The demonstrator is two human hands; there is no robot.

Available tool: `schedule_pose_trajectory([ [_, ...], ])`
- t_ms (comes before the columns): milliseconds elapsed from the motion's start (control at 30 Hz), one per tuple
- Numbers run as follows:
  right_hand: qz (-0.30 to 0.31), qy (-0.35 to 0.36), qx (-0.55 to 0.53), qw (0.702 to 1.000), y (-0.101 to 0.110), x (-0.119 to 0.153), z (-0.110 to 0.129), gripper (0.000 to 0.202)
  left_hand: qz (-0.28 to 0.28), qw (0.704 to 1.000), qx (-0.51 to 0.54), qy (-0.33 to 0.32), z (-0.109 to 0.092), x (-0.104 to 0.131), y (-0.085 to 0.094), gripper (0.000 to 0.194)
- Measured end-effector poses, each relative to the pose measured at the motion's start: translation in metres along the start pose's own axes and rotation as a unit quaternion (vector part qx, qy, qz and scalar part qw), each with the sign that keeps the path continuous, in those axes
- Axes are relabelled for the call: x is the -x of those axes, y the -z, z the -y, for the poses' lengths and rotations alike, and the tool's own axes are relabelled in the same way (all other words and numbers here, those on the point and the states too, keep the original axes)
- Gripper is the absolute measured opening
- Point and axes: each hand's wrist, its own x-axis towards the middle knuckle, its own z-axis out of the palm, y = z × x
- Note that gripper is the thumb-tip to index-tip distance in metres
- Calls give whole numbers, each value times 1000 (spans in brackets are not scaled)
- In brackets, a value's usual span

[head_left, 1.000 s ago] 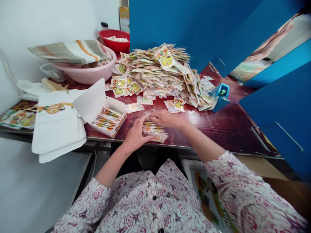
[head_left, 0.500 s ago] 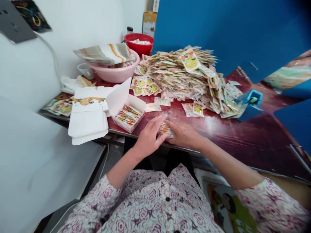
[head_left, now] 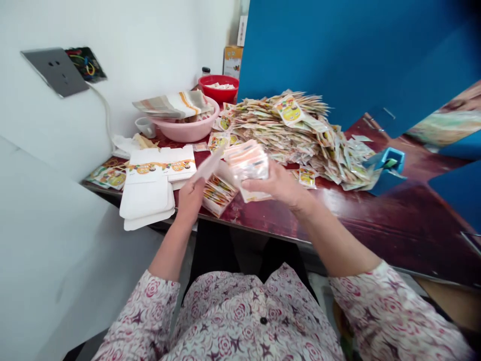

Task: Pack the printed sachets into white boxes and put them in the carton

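Observation:
My right hand [head_left: 281, 185] is wrapped round a thick stack of small printed sachets [head_left: 246, 159], slightly blurred, raised beside the open box at its right. My left hand [head_left: 191, 199] grips the left side of that small white carton box [head_left: 215, 209], by its raised lid. Inside the box, a row of sachets [head_left: 221, 189] stands on edge. Part of the box's far side is hidden behind the lid and the held stack.
A big heap of sachets [head_left: 274, 125] fills the table's back. Flattened white cartons [head_left: 146, 195] lie at the left, near a pink basin [head_left: 184, 130] with folded sheets on top. Behind stands a red bowl [head_left: 220, 93]. A blue container [head_left: 393, 158] sits right, before a blue partition [head_left: 319, 50].
My right hand has lifted the sachet stack off the table and carried it left to the box. My left hand has let go of the stack and moved left onto the box.

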Motion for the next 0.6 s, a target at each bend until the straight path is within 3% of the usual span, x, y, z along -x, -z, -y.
schedule_pose_trajectory([
  [100,-13,14,186,982,-21,-13,4,72,10,1000,-3,6,3,10,-19,44],
  [233,-10,7,457,889,-40,-13,-4,62,-27,999,24,-34,1,18,-34,45],
  [367,-14,-33,561,827,-59,-11,-7,51,-3,998,26,-62,-2,22,-40,46],
  [467,-5,-30,553,833,-64,-15,-6,57,-2,997,38,-68,0,22,-41,46],
  [600,56,12,470,881,-43,-16,0,71,-15,995,73,-65,8,22,-38,49],
])
